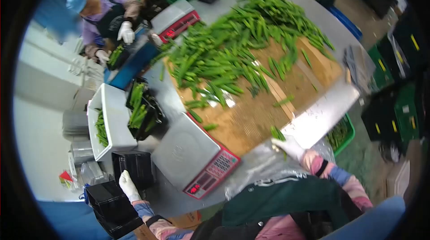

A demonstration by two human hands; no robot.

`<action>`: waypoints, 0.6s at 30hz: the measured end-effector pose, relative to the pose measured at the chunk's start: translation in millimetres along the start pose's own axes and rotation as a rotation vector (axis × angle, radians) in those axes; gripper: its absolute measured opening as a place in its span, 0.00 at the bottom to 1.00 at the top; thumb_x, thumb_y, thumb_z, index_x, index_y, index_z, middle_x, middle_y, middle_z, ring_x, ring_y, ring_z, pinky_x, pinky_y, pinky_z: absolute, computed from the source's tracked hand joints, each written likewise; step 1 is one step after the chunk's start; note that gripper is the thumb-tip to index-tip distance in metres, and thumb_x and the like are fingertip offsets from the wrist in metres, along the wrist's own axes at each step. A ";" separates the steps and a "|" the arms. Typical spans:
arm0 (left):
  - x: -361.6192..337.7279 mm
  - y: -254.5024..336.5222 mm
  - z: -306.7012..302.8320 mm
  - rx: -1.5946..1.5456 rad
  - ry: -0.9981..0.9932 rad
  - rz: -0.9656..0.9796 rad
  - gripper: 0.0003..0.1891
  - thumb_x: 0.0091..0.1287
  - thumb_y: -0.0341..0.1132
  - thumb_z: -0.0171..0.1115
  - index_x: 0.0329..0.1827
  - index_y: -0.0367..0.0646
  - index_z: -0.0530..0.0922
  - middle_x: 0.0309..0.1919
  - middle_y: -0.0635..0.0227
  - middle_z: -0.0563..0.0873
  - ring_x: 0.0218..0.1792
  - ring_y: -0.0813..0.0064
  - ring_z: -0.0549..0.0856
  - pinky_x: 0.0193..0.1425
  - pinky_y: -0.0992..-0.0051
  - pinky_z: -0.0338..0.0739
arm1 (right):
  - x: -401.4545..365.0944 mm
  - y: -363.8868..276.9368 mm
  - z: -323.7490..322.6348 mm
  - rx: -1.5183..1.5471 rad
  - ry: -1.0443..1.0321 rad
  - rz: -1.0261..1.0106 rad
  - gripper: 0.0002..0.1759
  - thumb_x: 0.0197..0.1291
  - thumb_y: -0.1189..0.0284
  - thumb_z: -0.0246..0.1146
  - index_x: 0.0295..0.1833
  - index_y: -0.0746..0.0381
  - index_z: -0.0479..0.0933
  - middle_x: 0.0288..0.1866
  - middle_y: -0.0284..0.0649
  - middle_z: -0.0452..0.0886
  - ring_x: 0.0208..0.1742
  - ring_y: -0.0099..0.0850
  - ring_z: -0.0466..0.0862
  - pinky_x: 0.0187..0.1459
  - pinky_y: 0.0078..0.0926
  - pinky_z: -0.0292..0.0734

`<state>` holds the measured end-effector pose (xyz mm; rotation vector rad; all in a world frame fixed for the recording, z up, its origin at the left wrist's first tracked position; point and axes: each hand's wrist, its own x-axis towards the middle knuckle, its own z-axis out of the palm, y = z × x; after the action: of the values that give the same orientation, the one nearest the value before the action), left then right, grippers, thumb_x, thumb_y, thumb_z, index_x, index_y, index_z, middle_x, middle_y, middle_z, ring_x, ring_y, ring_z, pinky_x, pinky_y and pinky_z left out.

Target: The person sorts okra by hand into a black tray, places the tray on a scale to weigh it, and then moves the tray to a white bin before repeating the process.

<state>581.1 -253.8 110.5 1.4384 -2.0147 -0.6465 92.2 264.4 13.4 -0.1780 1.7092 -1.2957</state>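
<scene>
My right hand (289, 146), in a white glove, is closed around a few green okra pods (277, 133) at the front edge of the cardboard (251, 128). My left hand (129, 186), also gloved, is at a stack of black trays (133, 167); its fingers look pressed together, and whether they grip a tray is unclear. Between my hands lies a red-edged digital scale (186, 150) with a bare metal plate. A large heap of okra (215, 56) spreads over the cardboard on the metal table (322, 123).
A white bin (114, 123) with okra and black trays of okra (141, 110) stand left. Beyond them, a co-worker (105, 14) holds a filled tray beside a second scale (174, 20). Green crates (389, 61) stand right; a green basket (342, 137) sits below the table edge.
</scene>
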 end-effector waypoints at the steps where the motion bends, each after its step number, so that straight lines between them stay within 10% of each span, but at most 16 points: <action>1: 4.5 0.1 2.0 -0.050 0.014 -0.029 0.17 0.80 0.40 0.59 0.39 0.35 0.84 0.31 0.79 0.83 0.33 0.87 0.73 0.38 0.79 0.72 | 0.4 6.0 -2.6 0.058 0.005 0.028 0.13 0.70 0.64 0.67 0.41 0.64 0.83 0.32 0.32 0.86 0.31 0.20 0.80 0.36 0.21 0.75; 5: 32.6 -34.0 -15.3 -0.077 0.079 -0.149 0.16 0.78 0.40 0.62 0.47 0.33 0.87 0.37 0.74 0.87 0.36 0.83 0.78 0.44 0.78 0.75 | -9.3 11.5 -12.5 0.118 0.066 0.056 0.11 0.69 0.69 0.67 0.49 0.66 0.82 0.34 0.35 0.87 0.31 0.20 0.80 0.37 0.21 0.77; 10: 13.6 48.2 -14.3 0.063 0.782 0.061 0.19 0.79 0.40 0.59 0.57 0.30 0.84 0.51 0.57 0.89 0.48 0.68 0.85 0.59 0.69 0.79 | -5.3 29.6 -38.8 0.173 0.196 0.005 0.12 0.67 0.75 0.67 0.54 0.65 0.82 0.36 0.34 0.86 0.32 0.19 0.80 0.38 0.20 0.76; 18: -104.0 184.6 96.8 0.136 -0.213 0.186 0.07 0.72 0.29 0.66 0.45 0.34 0.86 0.39 0.60 0.88 0.39 0.71 0.84 0.50 0.69 0.80 | 56.4 1.4 -77.4 -0.316 0.431 -0.329 0.16 0.61 0.72 0.69 0.53 0.65 0.81 0.38 0.49 0.86 0.41 0.40 0.88 0.47 0.36 0.80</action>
<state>416.2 -93.5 147.6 1.2818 -2.3653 -0.6138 5.1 282.8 -21.8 -0.4011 2.3285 -1.3589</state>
